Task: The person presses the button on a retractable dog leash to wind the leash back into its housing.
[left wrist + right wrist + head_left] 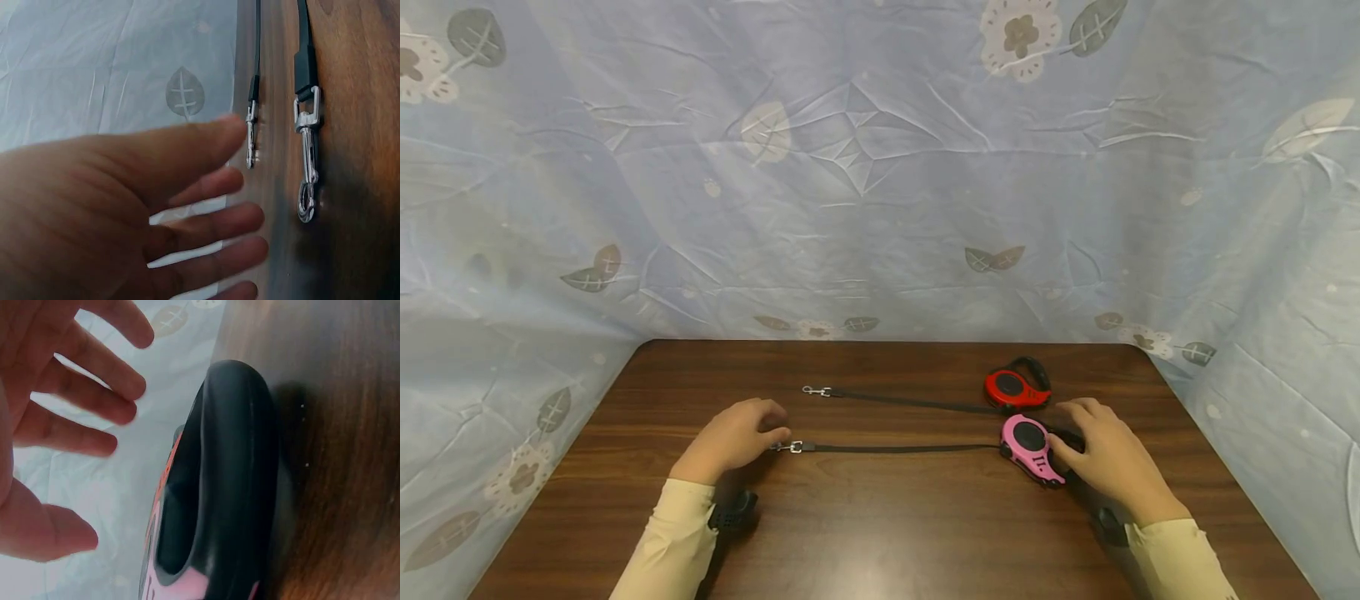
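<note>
We've got the left hand [730, 437] relaxed and released near a silver metal clip [796, 447], left of frame centre. Our right hand [1108, 462], equally loose, is beside the pink-and-black plastic retractable leash [1030, 440], right of centre, just below a red-and-black plastic leash [1011, 387].

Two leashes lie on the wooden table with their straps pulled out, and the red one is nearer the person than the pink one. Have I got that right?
Not quite: the head view shows the pink leash is the nearer one, with the red leash farther back. The rest is right.
</note>
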Action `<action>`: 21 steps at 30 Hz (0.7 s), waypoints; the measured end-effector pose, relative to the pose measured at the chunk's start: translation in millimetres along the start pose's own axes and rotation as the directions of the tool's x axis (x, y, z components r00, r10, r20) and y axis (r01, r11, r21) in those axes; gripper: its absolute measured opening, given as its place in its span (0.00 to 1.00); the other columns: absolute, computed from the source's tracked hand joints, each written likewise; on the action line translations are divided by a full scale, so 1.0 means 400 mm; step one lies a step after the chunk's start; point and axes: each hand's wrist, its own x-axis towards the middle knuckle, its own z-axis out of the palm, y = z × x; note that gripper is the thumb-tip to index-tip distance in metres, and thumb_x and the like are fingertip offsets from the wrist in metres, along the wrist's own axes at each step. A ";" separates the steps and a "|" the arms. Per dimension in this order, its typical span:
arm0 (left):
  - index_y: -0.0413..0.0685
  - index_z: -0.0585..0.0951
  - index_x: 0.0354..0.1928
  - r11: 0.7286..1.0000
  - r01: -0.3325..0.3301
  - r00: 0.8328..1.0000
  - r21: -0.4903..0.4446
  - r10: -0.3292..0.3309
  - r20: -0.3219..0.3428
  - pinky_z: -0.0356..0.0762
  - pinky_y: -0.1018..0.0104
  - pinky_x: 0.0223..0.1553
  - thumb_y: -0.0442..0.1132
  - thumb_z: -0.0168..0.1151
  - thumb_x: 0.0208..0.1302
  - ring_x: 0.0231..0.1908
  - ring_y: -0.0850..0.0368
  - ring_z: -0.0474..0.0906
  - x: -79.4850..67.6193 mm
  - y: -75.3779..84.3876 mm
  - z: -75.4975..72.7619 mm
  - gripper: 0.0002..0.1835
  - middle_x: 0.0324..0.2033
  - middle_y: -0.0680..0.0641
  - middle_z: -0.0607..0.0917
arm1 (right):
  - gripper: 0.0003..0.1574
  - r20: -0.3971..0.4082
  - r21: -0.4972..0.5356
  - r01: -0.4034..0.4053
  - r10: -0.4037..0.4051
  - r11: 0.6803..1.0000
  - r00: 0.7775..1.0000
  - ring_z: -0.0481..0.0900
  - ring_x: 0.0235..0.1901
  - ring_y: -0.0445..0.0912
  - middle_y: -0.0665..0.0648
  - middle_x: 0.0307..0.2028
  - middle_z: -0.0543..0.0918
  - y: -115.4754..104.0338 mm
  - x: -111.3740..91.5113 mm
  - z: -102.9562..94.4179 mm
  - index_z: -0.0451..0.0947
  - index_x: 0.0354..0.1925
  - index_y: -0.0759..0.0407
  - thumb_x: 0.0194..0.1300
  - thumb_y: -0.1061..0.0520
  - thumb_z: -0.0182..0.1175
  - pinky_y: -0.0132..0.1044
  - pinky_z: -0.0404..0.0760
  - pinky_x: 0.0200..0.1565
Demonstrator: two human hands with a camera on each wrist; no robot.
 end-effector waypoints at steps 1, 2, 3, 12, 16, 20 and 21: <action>0.50 0.80 0.51 1.000 -0.012 1.000 -0.012 0.012 0.005 0.74 0.49 0.49 0.52 0.64 0.60 0.48 0.51 0.79 -0.001 0.003 0.000 0.21 0.46 0.50 0.83 | 0.33 0.005 0.000 0.016 -0.016 1.000 1.000 0.72 0.53 0.60 0.61 0.53 0.75 -0.002 0.000 0.000 0.73 0.57 0.60 0.62 0.40 0.61 0.60 0.70 0.51; 0.51 0.79 0.52 1.000 -0.023 1.000 -0.020 0.024 0.007 0.74 0.49 0.50 0.52 0.65 0.60 0.49 0.51 0.78 -0.002 0.006 0.000 0.21 0.47 0.51 0.82 | 0.32 0.010 0.001 0.031 -0.031 1.000 0.999 0.73 0.52 0.59 0.59 0.52 0.76 -0.004 0.000 0.001 0.74 0.56 0.59 0.61 0.41 0.62 0.59 0.71 0.51; 0.51 0.79 0.53 0.999 -0.041 0.999 -0.023 0.041 0.006 0.73 0.49 0.51 0.52 0.65 0.60 0.50 0.51 0.77 -0.003 0.009 0.001 0.22 0.48 0.51 0.81 | 0.31 0.016 0.002 0.042 -0.042 0.999 0.999 0.74 0.52 0.58 0.58 0.51 0.77 -0.006 0.000 0.003 0.75 0.55 0.58 0.61 0.41 0.63 0.59 0.71 0.51; 0.54 0.78 0.55 0.992 -0.124 0.992 0.000 0.124 -0.010 0.72 0.52 0.55 0.53 0.66 0.59 0.54 0.54 0.75 0.009 0.042 0.038 0.23 0.51 0.55 0.79 | 0.31 0.036 0.017 0.081 -0.081 0.997 0.996 0.75 0.51 0.56 0.54 0.50 0.78 -0.018 0.006 0.016 0.75 0.54 0.58 0.59 0.40 0.64 0.56 0.72 0.52; 0.55 0.79 0.54 0.992 -0.129 0.991 0.007 0.128 0.022 0.74 0.55 0.52 0.53 0.67 0.57 0.50 0.56 0.76 0.017 0.060 0.054 0.23 0.48 0.55 0.80 | 0.26 0.072 0.015 0.029 -0.030 0.999 0.997 0.77 0.40 0.50 0.52 0.40 0.78 -0.026 0.010 0.002 0.77 0.44 0.56 0.59 0.38 0.64 0.48 0.77 0.41; 0.57 0.80 0.49 0.994 -0.110 0.994 0.003 0.110 0.026 0.75 0.58 0.48 0.51 0.72 0.51 0.45 0.59 0.77 0.029 0.081 0.052 0.22 0.42 0.57 0.81 | 0.25 0.173 0.006 -0.064 0.062 0.998 0.983 0.68 0.21 0.42 0.47 0.23 0.71 -0.040 0.017 -0.017 0.70 0.26 0.49 0.55 0.32 0.63 0.38 0.67 0.22; 0.57 0.80 0.48 0.993 -0.115 0.993 -0.002 0.115 0.024 0.75 0.58 0.47 0.51 0.73 0.51 0.44 0.60 0.77 0.033 0.087 0.050 0.22 0.41 0.57 0.81 | 0.27 0.211 0.006 -0.094 0.090 0.996 0.973 0.65 0.19 0.41 0.46 0.20 0.69 -0.044 0.019 -0.020 0.68 0.24 0.48 0.53 0.30 0.63 0.36 0.63 0.21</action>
